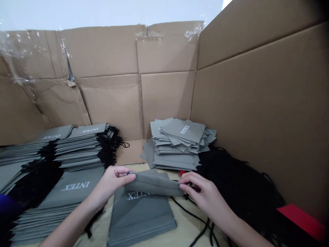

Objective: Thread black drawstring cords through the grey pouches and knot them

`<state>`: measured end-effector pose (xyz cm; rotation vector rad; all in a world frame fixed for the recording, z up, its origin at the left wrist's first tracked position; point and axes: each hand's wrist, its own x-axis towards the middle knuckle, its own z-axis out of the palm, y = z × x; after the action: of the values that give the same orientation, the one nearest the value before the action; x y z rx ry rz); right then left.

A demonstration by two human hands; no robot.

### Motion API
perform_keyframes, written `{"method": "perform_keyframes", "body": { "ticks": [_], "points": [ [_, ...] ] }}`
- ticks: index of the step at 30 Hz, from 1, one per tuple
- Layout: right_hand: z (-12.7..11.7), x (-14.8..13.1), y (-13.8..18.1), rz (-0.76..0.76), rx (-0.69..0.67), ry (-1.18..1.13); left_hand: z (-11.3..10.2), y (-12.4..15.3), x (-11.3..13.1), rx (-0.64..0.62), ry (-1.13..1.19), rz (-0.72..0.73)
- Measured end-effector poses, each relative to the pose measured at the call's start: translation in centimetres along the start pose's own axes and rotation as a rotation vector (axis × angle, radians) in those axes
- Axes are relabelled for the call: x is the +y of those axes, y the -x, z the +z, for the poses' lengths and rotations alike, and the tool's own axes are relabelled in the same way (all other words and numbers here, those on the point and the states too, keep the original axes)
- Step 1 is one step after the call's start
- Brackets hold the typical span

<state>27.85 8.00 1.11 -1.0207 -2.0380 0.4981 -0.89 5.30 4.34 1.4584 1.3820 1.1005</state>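
Observation:
A grey fabric pouch (144, 212) printed with white INTEX letters lies on the table in front of me, its top edge lifted. My left hand (114, 180) pinches the left end of that top edge, with something small and metallic at the fingertips. My right hand (203, 193) pinches the right end, where a black drawstring cord (191, 214) trails off across the table.
Neat stacks of grey pouches with black cords (77, 147) fill the left side. A looser pile of grey pouches (180, 140) sits at the back centre. A heap of black cords (236, 185) lies on the right beside a red object (300, 219). Cardboard walls (257, 103) enclose the table.

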Motion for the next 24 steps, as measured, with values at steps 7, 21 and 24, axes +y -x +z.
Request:
{"method": "perform_keyframes", "body": {
  "ticks": [7, 21, 24],
  "points": [
    [0.4, 0.3, 0.0, 0.151, -0.059, -0.066, -0.1, -0.2, 0.1, 0.042, 0.034, -0.008],
    [1.1, 0.8, -0.2, 0.198, -0.124, -0.148, 0.6, 0.5, 0.1, 0.208, 0.034, 0.190],
    [1.5, 0.2, 0.0, 0.225, -0.130, -0.187, 1.3, 0.8, -0.3, 0.251, 0.214, 0.177]
  ]
}}
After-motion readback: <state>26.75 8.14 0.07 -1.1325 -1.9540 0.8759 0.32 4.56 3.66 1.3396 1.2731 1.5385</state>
